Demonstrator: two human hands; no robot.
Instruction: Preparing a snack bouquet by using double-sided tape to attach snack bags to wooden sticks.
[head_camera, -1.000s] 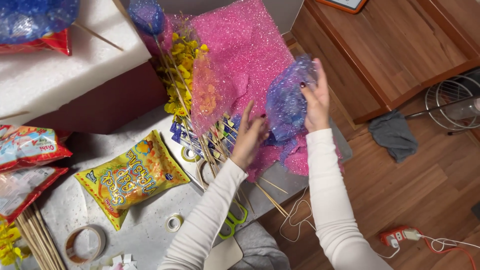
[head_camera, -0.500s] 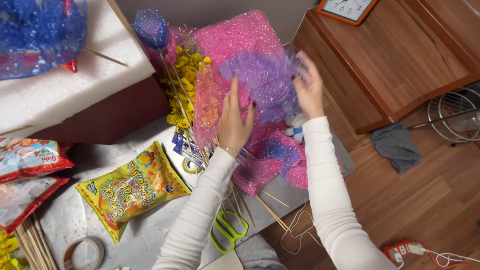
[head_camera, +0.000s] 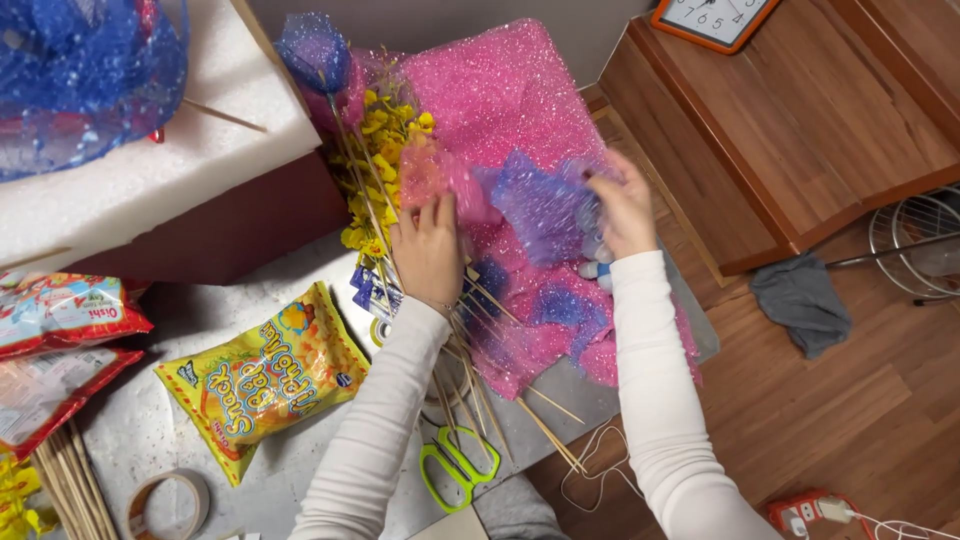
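The left hand (head_camera: 428, 250) is lying flat, fingers spread, on the pink mesh (head_camera: 505, 110), hiding the stick tops. The right hand (head_camera: 622, 205) is pinching a purple mesh piece (head_camera: 540, 205). A yellow snack bag (head_camera: 262, 375) is lying lower left; red bags (head_camera: 60, 315) are cut off.

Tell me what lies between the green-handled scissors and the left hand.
In the head view, a fan of thin wooden skewers runs from under the left hand down past the green-handled scissors, beside the white sleeve.
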